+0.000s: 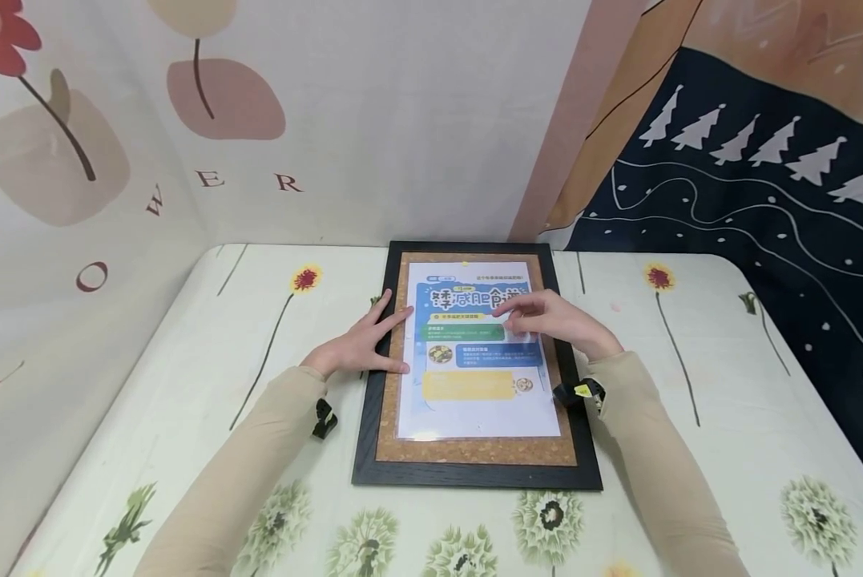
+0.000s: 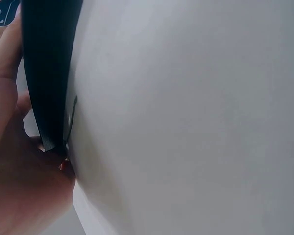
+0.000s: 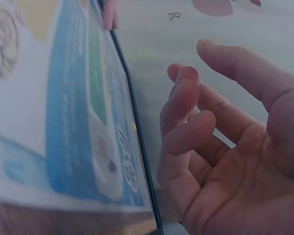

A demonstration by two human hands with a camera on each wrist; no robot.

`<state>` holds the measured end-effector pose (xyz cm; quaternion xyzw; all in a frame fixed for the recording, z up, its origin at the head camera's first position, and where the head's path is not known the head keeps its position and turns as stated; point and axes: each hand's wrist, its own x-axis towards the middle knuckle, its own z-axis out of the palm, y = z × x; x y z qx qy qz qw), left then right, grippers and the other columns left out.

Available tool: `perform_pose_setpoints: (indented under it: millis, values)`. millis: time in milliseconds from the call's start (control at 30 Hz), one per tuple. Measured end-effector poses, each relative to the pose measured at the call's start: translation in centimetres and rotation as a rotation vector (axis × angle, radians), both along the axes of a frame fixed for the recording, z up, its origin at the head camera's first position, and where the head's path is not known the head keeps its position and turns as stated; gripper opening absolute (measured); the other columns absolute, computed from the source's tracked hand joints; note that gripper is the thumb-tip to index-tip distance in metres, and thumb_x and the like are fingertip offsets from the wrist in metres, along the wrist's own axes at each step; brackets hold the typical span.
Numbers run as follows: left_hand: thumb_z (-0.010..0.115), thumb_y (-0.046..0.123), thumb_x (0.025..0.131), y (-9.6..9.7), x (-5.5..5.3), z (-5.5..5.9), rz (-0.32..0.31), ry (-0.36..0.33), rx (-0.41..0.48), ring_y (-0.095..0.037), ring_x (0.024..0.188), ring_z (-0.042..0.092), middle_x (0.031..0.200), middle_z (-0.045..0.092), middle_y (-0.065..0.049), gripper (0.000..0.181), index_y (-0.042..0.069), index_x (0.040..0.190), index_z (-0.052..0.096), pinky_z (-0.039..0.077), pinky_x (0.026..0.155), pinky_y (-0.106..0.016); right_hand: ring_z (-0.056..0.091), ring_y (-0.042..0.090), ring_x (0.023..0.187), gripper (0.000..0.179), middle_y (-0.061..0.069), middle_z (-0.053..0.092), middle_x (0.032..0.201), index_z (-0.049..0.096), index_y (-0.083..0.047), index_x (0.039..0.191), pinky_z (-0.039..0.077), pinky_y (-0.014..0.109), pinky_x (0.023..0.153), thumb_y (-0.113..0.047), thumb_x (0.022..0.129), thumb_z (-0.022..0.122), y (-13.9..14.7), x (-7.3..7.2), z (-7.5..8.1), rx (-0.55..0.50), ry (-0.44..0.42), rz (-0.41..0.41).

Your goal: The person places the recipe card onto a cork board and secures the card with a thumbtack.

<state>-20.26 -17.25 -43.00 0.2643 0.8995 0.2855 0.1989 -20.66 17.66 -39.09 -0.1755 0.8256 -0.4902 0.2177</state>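
Note:
A black-framed (image 1: pixel 474 477) cork board (image 1: pixel 388 433) lies on the table with a printed poster (image 1: pixel 477 417) over its cork. The poster carries Chinese lettering and blue, green and yellow blocks. My left hand (image 1: pixel 350 344) reaches across the board's left edge, fingers and thumb spread, fingertips resting at the poster's left side. In the left wrist view that hand (image 2: pixel 34 191) lies against the frame's dark edge (image 2: pixel 51 73). Above the poster's upper right hovers my right hand (image 1: pixel 564 320). Its fingers are loosely bent, and the right wrist view shows nothing between fingers (image 3: pixel 179 142) and thumb.
A small yellow spot (image 1: pixel 465 264), perhaps a pin, marks the poster's top edge. The flower-patterned tablecloth (image 1: pixel 186 401) surrounds the board. Behind it hangs a pale printed curtain (image 1: pixel 402 120), with a dark tree-patterned cloth (image 1: pixel 748 192) at the right. Both wrists wear black straps.

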Motion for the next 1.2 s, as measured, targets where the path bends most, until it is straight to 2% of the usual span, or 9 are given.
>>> perform_pose_setpoints:
  millis: [300, 533, 733, 900, 1200]
  values:
    - [0.078, 0.044, 0.08, 0.0, 0.0, 0.1, 0.002, 0.01, 0.005, -0.045, 0.142, -0.004, 0.158, -0.017, -0.017, 0.101, 0.014, 0.156, 0.018, 0.019, 0.107, -0.064, 0.055, 0.029, 0.102, 0.037, 0.017, 0.06, 0.125, 0.064, -0.002, 0.124, 0.047, 0.039, 0.086, -0.021, 0.093, 0.065, 2.0, -0.2, 0.4, 0.009, -0.008, -0.05]
    - [0.077, 0.044, 0.081, 0.0, 0.0, 0.2, -0.001, 0.005, -0.001, -0.045, 0.142, -0.004, 0.158, -0.018, -0.017, 0.101, 0.014, 0.156, 0.017, 0.019, 0.107, -0.063, 0.056, 0.032, 0.091, 0.036, 0.019, 0.062, 0.113, 0.063, 0.0, 0.124, 0.043, 0.031, 0.072, -0.02, 0.094, 0.063, 3.6, -0.2, 0.3, 0.064, 0.003, -0.081]
    - [0.078, 0.043, 0.081, 0.0, 0.1, 0.2, 0.003, 0.005, 0.013, -0.045, 0.142, -0.004, 0.158, -0.017, -0.017, 0.101, 0.013, 0.156, 0.018, 0.019, 0.107, -0.063, 0.055, 0.03, 0.094, 0.039, 0.016, 0.062, 0.116, 0.062, -0.002, 0.127, 0.044, 0.035, 0.078, -0.026, 0.095, 0.063, 4.7, 0.1, 0.5, 0.11, -0.008, -0.11]
    - [0.078, 0.041, 0.081, 0.0, 0.1, 0.3, 0.001, 0.0, 0.005, -0.044, 0.143, -0.004, 0.158, -0.018, -0.017, 0.1, 0.014, 0.156, 0.018, 0.019, 0.107, -0.063, 0.053, 0.03, 0.087, 0.04, 0.016, 0.063, 0.101, 0.06, 0.0, 0.127, 0.045, 0.036, 0.074, -0.024, 0.095, 0.063, 5.8, 0.3, 0.3, 0.121, 0.003, -0.116]
    - [0.078, 0.04, 0.081, 0.1, 0.2, 0.3, 0.002, -0.003, 0.007, -0.043, 0.143, -0.005, 0.158, -0.018, -0.016, 0.1, 0.014, 0.156, 0.017, 0.018, 0.108, -0.062, 0.054, 0.03, 0.084, 0.035, 0.015, 0.063, 0.093, 0.062, -0.002, 0.124, 0.045, 0.032, 0.066, -0.022, 0.096, 0.061, 8.1, 0.5, 0.0, 0.196, 0.0, -0.139]
